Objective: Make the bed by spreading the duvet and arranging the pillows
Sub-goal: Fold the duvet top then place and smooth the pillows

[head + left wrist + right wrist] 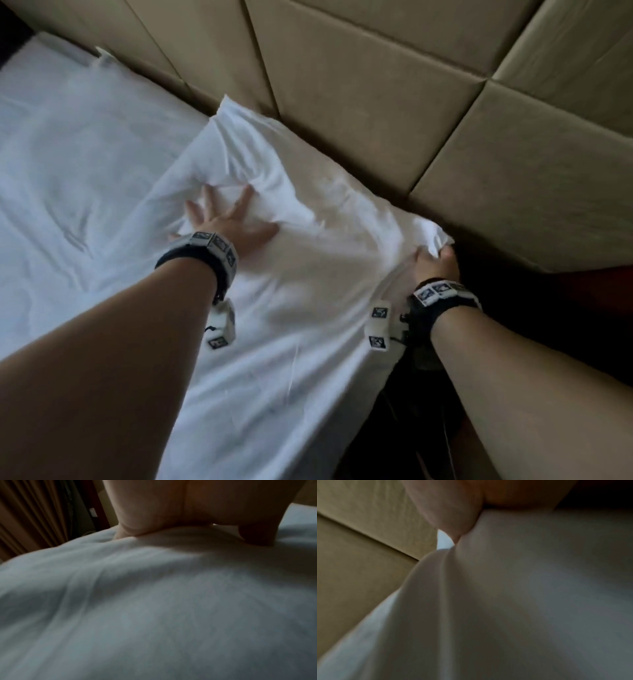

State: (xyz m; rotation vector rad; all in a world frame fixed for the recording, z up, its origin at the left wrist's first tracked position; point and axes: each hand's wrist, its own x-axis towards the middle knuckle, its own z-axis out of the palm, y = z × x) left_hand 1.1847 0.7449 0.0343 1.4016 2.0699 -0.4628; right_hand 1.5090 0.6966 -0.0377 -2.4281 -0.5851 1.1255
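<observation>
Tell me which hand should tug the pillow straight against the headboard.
Right hand: it already pinches the pillow corner beside the headboard. Left hand lies flat, fingers spread.

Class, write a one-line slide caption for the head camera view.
Left hand presses flat on the white pillow while the right hand grips its corner beside the padded headboard.

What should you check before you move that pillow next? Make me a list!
1. Left hand flat on the pillow, fingers spread: ok.
2. Right hand pinching the pillow's near corner: ok.
3. Pillow against the padded headboard: ok.
4. Pillowcase smooth: not ok, creased around the left hand.
5. Sheet beside the pillow smooth: not ok, wrinkled.
6. Duvet spread: cannot tell, none plainly in view.
</observation>
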